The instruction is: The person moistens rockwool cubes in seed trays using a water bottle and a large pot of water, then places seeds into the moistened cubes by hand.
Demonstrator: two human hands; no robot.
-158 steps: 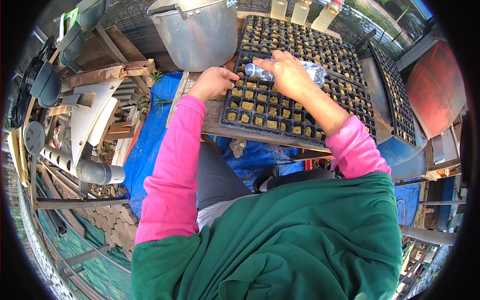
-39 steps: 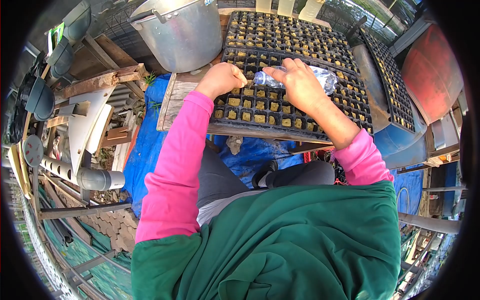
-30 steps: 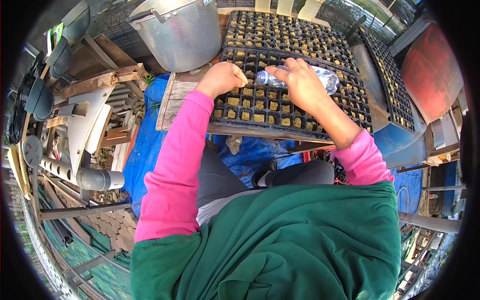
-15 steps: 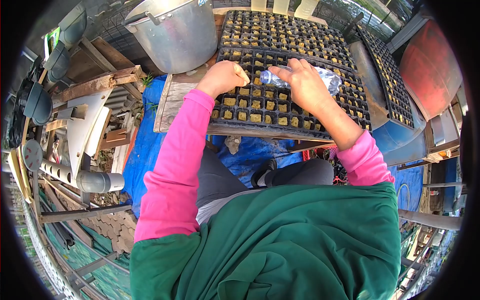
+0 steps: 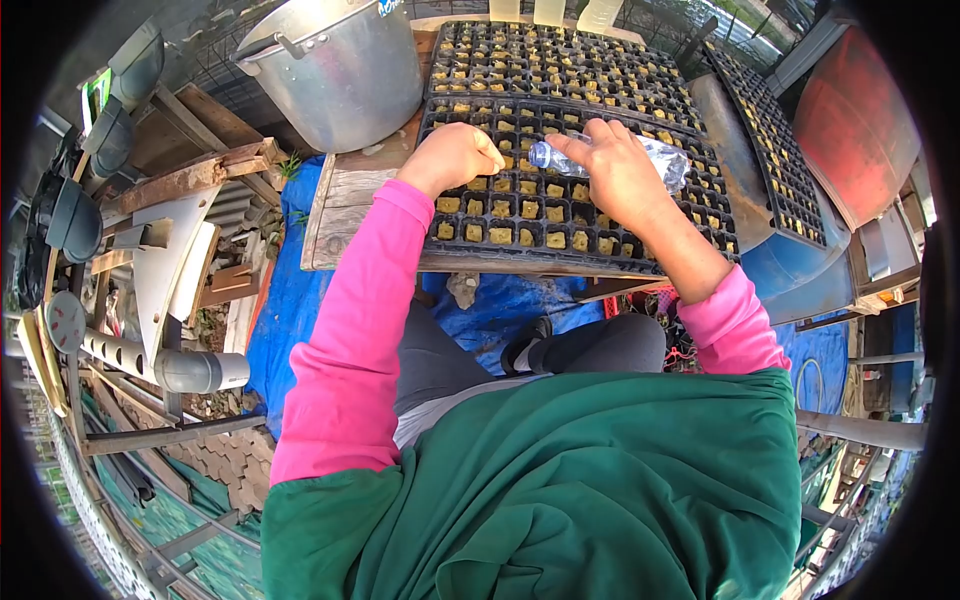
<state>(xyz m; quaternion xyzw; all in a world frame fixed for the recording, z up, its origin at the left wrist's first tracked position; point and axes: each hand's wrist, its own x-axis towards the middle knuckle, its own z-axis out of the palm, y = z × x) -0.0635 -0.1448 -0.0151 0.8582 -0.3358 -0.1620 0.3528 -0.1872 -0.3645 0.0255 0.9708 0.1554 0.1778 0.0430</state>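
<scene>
A black seedling tray lies in front of me, its cells holding yellowish cubes, some with tiny sprouts. Over its left part is my left hand, closed with the fingertips pinched together; whatever they hold is hidden. My right hand is wrapped round a clear plastic bottle above the middle of the tray. The bottle lies nearly level, its open-looking neck pointing left towards my left hand. Directly behind is a second tray with similar cubes.
A large metal pot stands left of the trays on the wooden table. Pale containers line the back edge. Another tray rests at the right over a blue barrel, near a red drum. Wood scraps are piled at left.
The camera view has shifted slightly, so the trays and pot appear a little further left. Both hands have moved slightly right over the tray, keeping the same grips.
</scene>
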